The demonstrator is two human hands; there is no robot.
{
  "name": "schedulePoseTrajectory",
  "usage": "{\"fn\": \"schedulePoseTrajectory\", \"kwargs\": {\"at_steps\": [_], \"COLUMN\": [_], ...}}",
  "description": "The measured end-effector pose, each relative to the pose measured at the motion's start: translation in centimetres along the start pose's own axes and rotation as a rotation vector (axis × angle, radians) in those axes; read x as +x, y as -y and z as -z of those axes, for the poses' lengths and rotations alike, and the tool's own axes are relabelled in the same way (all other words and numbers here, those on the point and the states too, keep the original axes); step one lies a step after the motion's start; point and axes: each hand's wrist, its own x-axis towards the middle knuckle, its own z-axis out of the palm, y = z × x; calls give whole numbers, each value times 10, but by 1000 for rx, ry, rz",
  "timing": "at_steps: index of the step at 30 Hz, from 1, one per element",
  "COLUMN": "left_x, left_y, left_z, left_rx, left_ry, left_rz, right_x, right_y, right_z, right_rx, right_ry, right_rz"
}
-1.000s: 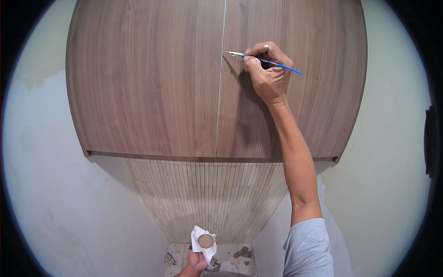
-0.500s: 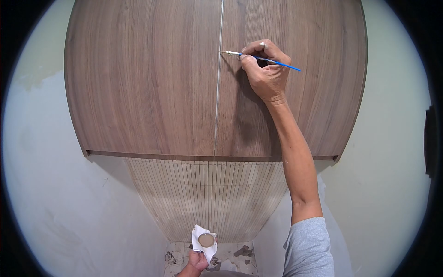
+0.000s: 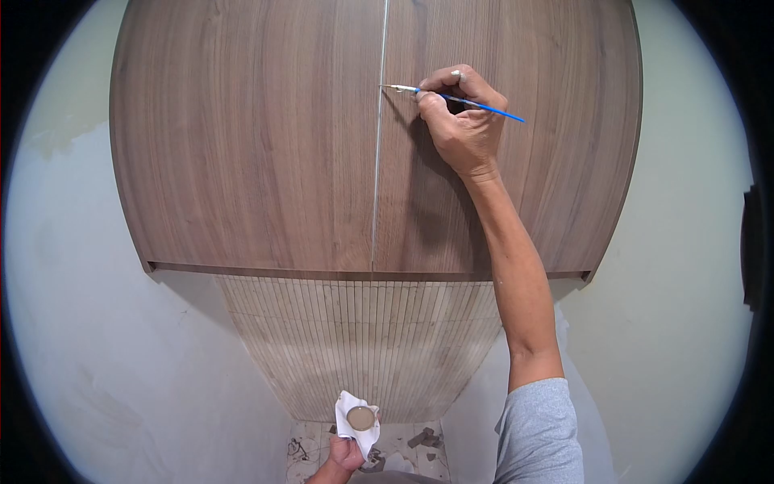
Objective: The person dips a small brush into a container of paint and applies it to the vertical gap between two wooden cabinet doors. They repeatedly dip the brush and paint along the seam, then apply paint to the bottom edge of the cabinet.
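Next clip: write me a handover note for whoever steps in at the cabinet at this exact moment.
Right hand: grip shut on the brush, with its tip at the seam between the cabinet doors, high up.
Left hand: low down, holding a pot of tan stuff in a cloth.
Done: cannot tell; the seam looks pale along its whole visible length.
Left: this view does not show how much of the seam is yet unbrushed.

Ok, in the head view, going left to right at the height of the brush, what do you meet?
Left wall → left cabinet door → seam between the doors → paintbrush tip → right hand → blue end of the brush handle → right wall.
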Motion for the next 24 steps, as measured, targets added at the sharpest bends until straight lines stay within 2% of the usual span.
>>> {"fn": "schedulePoseTrajectory", "kwargs": {"at_steps": [6,9,18,24], "left_x": [9,7,14,13], "left_y": [8,9,6,6], "left_z": [15,11,22,19], "left_rx": [-11,-21,-50,-52], "left_ry": [-10,-16,-37,-58], "left_rz": [16,-21,33,34], "right_x": [0,0,-1,-2], "right_y": [-3,-3,1,1], "right_z": [17,17,12,13], "right_rx": [9,27,61,6], "right_ry": [-47,-27,-79,-13], "right_rz": [48,32,6,22]}}
